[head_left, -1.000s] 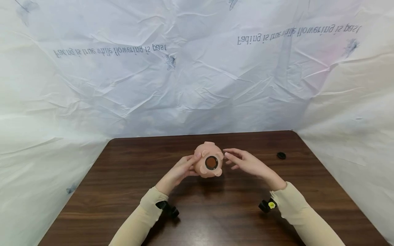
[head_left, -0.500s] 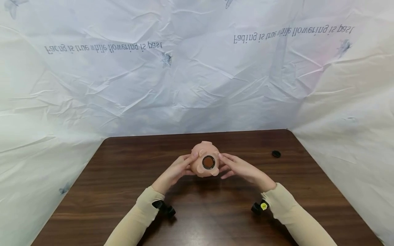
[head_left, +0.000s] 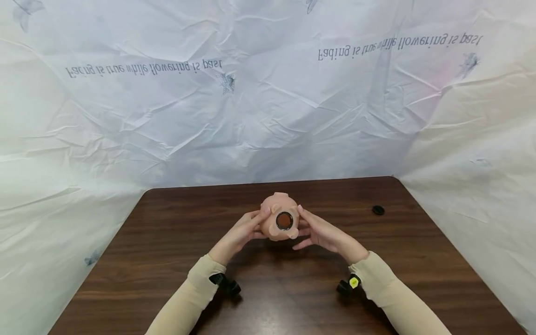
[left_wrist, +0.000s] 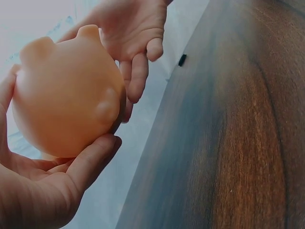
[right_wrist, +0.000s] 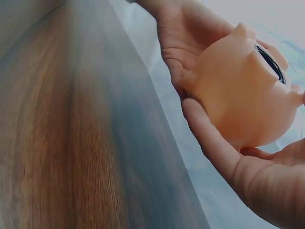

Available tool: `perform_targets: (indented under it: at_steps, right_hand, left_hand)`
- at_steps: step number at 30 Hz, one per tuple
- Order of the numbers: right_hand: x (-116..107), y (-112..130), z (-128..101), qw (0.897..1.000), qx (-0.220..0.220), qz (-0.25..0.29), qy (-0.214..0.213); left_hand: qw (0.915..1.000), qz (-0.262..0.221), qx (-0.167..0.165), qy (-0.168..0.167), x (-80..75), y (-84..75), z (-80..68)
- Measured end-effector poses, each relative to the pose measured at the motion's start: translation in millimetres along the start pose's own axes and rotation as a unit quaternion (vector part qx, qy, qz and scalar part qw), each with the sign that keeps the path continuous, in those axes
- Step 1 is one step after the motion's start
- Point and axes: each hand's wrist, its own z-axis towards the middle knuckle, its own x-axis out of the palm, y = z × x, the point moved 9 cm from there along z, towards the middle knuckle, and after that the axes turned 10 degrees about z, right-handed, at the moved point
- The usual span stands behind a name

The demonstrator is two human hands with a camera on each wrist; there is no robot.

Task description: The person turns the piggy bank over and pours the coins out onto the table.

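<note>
A pink piggy bank [head_left: 279, 200] is held up over the table's middle, its black-rimmed round opening [head_left: 284, 221] facing the head camera. Stubby feet surround that opening. From the left, my left hand [head_left: 243, 232] grips the round body between thumb and fingers; the left wrist view shows the smooth side of the piggy bank [left_wrist: 66, 95] in that palm. My right hand [head_left: 324, 232] holds the other side, thumb on the upper edge and some fingers spread below. In the right wrist view its fingers curve around the piggy bank [right_wrist: 238, 100].
On the right of the dark wooden table [head_left: 167, 260] lies a small round black cap [head_left: 378, 210]. White sheeting [head_left: 268, 116] with printed words hangs behind the table and along its sides.
My right hand has moved left from beside the piggy bank and now holds its right side. The left hand keeps its grip, and the piggy bank stays nearly in place.
</note>
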Motion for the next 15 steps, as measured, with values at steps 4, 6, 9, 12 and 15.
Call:
perform_targets:
  at_steps: [4, 6, 9, 12, 15]
  right_hand:
    - [2.8, 0.8, -0.5, 1.0, 0.001, 0.022, 0.017]
    - [3.0, 2.5, -0.9, 0.999, -0.006, 0.027, 0.019]
    - [2.6, 6.0, -1.7, 0.999, -0.021, 0.028, 0.018]
    - [1.9, 8.6, -2.4, 0.999, -0.034, 0.029, 0.016]
    - [0.4, 10.1, -1.9, 0.999, -0.042, 0.031, 0.006]
  left_hand:
    - [1.0, -0.004, 0.005, 0.005, 1.0, -0.3, 0.2]
    - [0.9998, -0.008, 0.012, 0.012, 1.7, -1.4, -0.1]
    - [0.9992, -0.012, 0.025, 0.028, 3.1, -4.8, -0.8]
    - [0.9984, -0.016, 0.033, 0.042, 3.7, -7.4, -1.4]
    - [0.998, -0.012, 0.03, 0.054, 3.9, -6.6, -1.4]
